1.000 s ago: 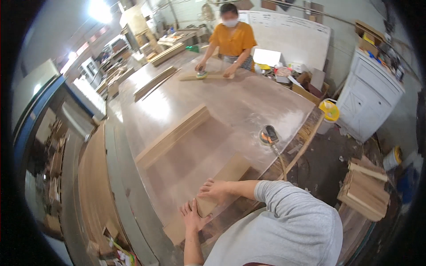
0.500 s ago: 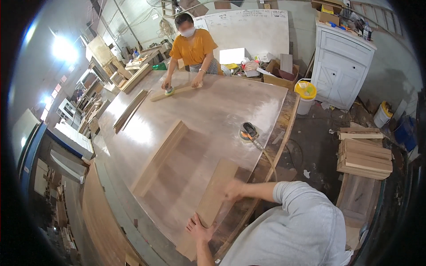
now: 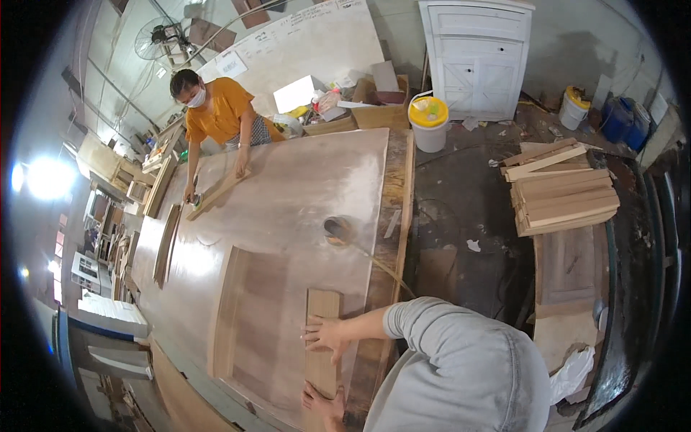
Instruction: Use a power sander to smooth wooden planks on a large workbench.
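A long pale wooden board (image 3: 323, 302) lies near the right side of the large worktable, pointing away from me. My right hand (image 3: 328, 336) rests across its middle with the fingers spread and the thumb toward me. Nearer the lower edge, my left hand (image 3: 325, 403) spans the board's near part, thumb and fingers at its two sides. Beyond the board, a round sander (image 3: 337, 230) with a hose (image 3: 385, 266) stands on the tabletop, touched by neither hand. To the left lies a long stack of wooden strips (image 3: 227, 317).
Across the worktable (image 3: 288, 187), a co-worker (image 3: 219, 111) in an orange top handles a small tool on a wooden strip (image 3: 219, 194). A yellow-lidded bucket (image 3: 429, 124), a white cabinet (image 3: 475, 61) and stacked boards (image 3: 565, 198) stand to the right.
My view has turned, so the table appears further left. My right hand, blurred at the board's right edge before, now lies across it. My left hand stays at the near part.
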Available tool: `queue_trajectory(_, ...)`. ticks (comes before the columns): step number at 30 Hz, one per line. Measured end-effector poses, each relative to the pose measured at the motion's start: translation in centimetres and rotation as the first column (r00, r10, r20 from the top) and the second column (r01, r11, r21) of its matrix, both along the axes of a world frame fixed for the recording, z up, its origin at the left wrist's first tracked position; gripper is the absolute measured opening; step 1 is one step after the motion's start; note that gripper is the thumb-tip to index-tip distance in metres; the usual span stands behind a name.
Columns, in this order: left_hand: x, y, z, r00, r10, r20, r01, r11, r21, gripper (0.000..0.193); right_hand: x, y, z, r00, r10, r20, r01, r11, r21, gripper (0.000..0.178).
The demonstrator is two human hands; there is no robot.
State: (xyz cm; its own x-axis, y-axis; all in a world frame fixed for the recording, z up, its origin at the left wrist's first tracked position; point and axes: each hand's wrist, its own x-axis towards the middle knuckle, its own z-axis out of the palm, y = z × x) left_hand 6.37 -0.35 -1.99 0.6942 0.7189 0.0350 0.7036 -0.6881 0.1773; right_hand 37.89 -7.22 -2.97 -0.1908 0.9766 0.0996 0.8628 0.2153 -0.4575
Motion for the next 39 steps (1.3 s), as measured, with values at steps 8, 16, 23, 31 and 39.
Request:
queue_trajectory(8, 1.3, -1.2, 2.0, 0.995, 0.009, -0.097, -0.017, 0.997, -0.082, 0.115, 9.6, -1.4, 0.5, 0.998, -0.051, 0.048, 0.055, 0.995, -0.084, 0.112)
queue_trajectory(16, 0.7, -2.1, 2.6, 0.991, 0.023, -0.131, -0.047, 0.982, -0.183, 0.121, 10.8, -3.7, 0.2, 0.955, 0.096, 0.282, -0.136, 0.983, 0.123, 0.110)
queue_trajectory(23, 5.7, -3.3, 1.0, 0.990, 0.021, -0.143, -0.026, 0.999, -0.028, 0.122, 10.9, -4.3, 0.6, 0.962, 0.090, 0.257, -0.115, 0.990, 0.083, 0.105)
queue_trajectory(31, 7.4, -3.4, 0.6, 0.994, 0.059, -0.089, -0.065, 0.995, -0.071, 0.120, 9.0, -5.2, -1.1, 0.957, -0.057, 0.285, 0.018, 0.990, 0.139, 0.095)
queue_trajectory(39, 8.5, -3.1, 2.1, 1.000, -0.001, -0.024, 0.000, 0.998, -0.062, 0.118, 11.9, -9.3, 0.8, 0.953, -0.303, -0.020, 0.301, 0.949, -0.092, 0.085)
